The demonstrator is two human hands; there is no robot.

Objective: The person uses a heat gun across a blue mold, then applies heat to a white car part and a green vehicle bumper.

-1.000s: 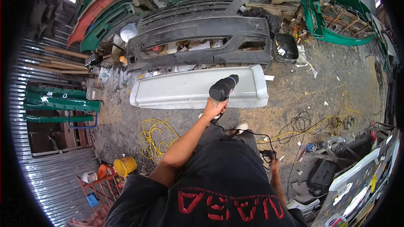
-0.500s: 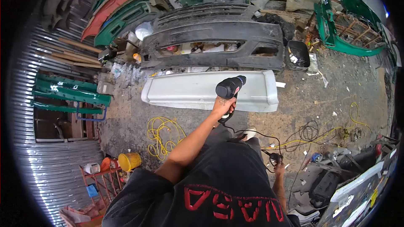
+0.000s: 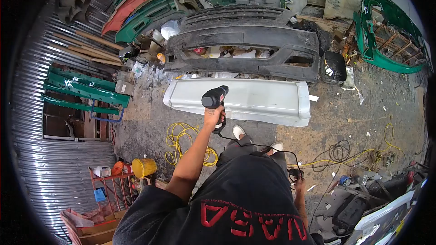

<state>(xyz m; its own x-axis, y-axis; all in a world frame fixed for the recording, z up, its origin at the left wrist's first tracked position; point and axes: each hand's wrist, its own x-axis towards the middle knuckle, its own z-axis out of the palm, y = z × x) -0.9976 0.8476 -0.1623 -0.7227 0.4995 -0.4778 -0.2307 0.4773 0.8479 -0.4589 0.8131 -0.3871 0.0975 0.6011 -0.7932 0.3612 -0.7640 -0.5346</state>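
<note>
My left hand (image 3: pixel 213 116) is wrapped round the grip of a black corded heat gun (image 3: pixel 211 100). Its nozzle points forward over the left part of a long, pale grey-white moulded panel (image 3: pixel 261 95) lying on the floor. Whether nozzle and panel touch, I cannot tell. From the grip, a black cord runs across in front of my body to my right side. There my right hand (image 3: pixel 299 184), low by my hip, is closed on a gathered bunch of that black cord (image 3: pixel 295 173); its fingers are partly hidden.
Behind the panel lies a dark grey car bumper (image 3: pixel 245 34). A yellow cable (image 3: pixel 175 143) coils on the floor left of my feet, and another stretches right. A black bin (image 3: pixel 334 67), green bumper (image 3: pixel 370 56), yellow bucket (image 3: pixel 144 168) and cluttered bench (image 3: pixel 386 213) stand around.
My left hand has carried the heat gun leftward along the panel. The camera view has shifted slightly, and both my shoes now show. My right hand still keeps the cord low at my side.
</note>
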